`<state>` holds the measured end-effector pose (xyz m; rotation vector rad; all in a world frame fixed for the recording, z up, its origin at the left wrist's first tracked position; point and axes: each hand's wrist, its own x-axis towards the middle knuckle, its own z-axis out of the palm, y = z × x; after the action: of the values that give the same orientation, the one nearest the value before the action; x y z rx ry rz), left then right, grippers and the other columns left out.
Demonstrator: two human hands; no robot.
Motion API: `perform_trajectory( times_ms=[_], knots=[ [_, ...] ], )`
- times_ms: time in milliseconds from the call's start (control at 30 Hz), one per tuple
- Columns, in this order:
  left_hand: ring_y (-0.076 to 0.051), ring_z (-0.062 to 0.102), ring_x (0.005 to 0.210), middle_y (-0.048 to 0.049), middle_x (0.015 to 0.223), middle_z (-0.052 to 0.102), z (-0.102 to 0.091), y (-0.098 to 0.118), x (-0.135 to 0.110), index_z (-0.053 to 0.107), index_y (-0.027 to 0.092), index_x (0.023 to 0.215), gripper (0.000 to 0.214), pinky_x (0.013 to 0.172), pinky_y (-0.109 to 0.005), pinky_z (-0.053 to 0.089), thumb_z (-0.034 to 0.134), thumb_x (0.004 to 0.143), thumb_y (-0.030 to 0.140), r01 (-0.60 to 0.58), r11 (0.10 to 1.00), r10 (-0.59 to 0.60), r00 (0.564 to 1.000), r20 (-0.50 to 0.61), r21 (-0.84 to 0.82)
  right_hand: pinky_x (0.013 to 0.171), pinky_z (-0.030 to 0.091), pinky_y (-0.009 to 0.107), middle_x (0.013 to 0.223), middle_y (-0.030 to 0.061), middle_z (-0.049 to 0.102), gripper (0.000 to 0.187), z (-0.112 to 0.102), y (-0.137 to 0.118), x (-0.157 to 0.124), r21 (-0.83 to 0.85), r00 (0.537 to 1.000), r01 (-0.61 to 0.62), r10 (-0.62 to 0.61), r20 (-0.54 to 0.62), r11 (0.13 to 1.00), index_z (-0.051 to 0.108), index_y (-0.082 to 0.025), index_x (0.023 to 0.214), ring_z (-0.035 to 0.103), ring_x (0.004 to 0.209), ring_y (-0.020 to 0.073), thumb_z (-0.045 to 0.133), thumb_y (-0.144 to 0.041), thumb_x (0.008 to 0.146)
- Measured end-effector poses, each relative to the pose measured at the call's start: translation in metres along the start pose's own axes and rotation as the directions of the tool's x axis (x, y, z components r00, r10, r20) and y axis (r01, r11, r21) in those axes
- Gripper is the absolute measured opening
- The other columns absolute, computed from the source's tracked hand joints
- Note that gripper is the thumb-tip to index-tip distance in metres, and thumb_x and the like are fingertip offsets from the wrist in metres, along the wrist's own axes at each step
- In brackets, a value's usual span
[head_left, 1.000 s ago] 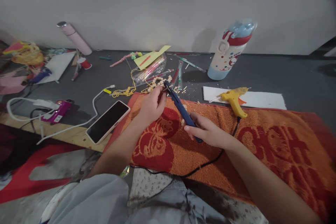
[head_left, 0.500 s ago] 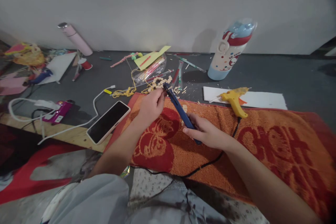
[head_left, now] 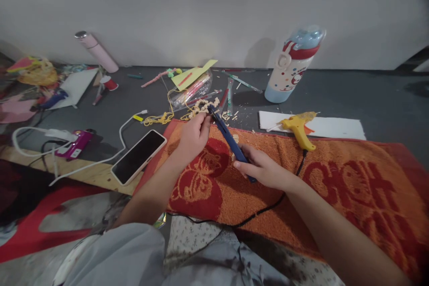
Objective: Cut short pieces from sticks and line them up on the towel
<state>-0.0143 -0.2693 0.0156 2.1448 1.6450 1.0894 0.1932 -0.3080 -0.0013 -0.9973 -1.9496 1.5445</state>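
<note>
My right hand (head_left: 259, 167) is wrapped round the blue handles of a pair of pliers (head_left: 228, 136), above an orange and red towel (head_left: 264, 201). The dark head of the pliers points up and to the left, beside the fingertips of my left hand (head_left: 195, 133). Those fingers are pinched together at the jaws; whatever they hold is too small to make out. Just beyond the jaws, short pale stick pieces (head_left: 225, 119) lie scattered on the dark table, along with a pale knobbly chain (head_left: 205, 105) of small bits.
A yellow glue gun (head_left: 301, 129) rests on a white board (head_left: 340, 126), its cord crossing the towel. Behind stands a cartoon bottle (head_left: 290, 71). Leftward lie a phone (head_left: 139, 156), a white cable (head_left: 122, 132), a purple power strip (head_left: 74, 144) and a pink flask (head_left: 97, 51).
Both hands and the pliers stay almost where they were. The view has shifted very slightly.
</note>
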Motion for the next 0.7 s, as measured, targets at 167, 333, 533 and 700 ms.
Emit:
perform_trajectory(
  times_ms=[167, 333, 533, 700],
  knots=[
    [-0.012, 0.050, 0.057, 0.0007, 0.060, 0.052, 0.009, 0.009, -0.009, 0.048, 0.019, 0.076, 0.030, 0.058, -0.027, 0.041, 0.033, 0.091, 0.040, 0.146, 0.951, -0.130, 0.989, 0.076, -0.273, 0.054, 0.037, 0.024, 0.067, -0.0031, 0.047, 0.030, 0.004, 0.006, 0.001, 0.033, 0.999, -0.012, 0.013, -0.043, 0.999, 0.045, -0.018, 0.091, 0.045, 0.059, 0.0105, 0.049, -0.047, 0.086],
    [-0.015, 0.060, 0.078, -0.0059, 0.088, 0.064, 0.021, 0.020, -0.019, 0.054, 0.016, 0.090, 0.032, 0.071, -0.030, 0.049, 0.050, 0.082, 0.046, 0.276, 0.809, -0.121, 0.942, 0.313, -0.519, 0.054, 0.039, 0.024, 0.067, -0.0034, 0.047, 0.031, 0.007, 0.007, 0.001, 0.079, 0.997, 0.009, -0.003, -0.083, 0.997, 0.046, -0.018, 0.096, 0.044, 0.057, 0.0104, 0.048, -0.047, 0.086],
    [-0.019, 0.063, 0.092, -0.0086, 0.100, 0.065, 0.030, 0.026, -0.025, 0.047, 0.017, 0.101, 0.050, 0.083, -0.035, 0.049, 0.072, 0.065, 0.043, 0.417, 0.575, -0.144, 0.898, 0.415, -0.704, 0.057, 0.041, 0.026, 0.071, -0.0012, 0.049, 0.037, 0.009, 0.007, 0.003, 0.050, 0.992, 0.041, -0.035, -0.123, 0.998, 0.044, -0.017, 0.112, 0.047, 0.062, 0.0132, 0.047, -0.044, 0.086],
    [-0.018, 0.064, 0.089, -0.0078, 0.094, 0.066, 0.033, 0.030, -0.026, 0.044, 0.017, 0.095, 0.054, 0.083, -0.035, 0.049, 0.075, 0.061, 0.044, 0.475, 0.456, -0.197, 0.878, 0.436, -0.752, 0.066, 0.043, 0.031, 0.075, 0.0020, 0.051, 0.040, 0.009, 0.008, 0.003, 0.028, 0.990, 0.067, -0.063, -0.128, 0.997, 0.047, -0.016, 0.114, 0.050, 0.072, 0.0170, 0.042, -0.046, 0.089]
  ],
)
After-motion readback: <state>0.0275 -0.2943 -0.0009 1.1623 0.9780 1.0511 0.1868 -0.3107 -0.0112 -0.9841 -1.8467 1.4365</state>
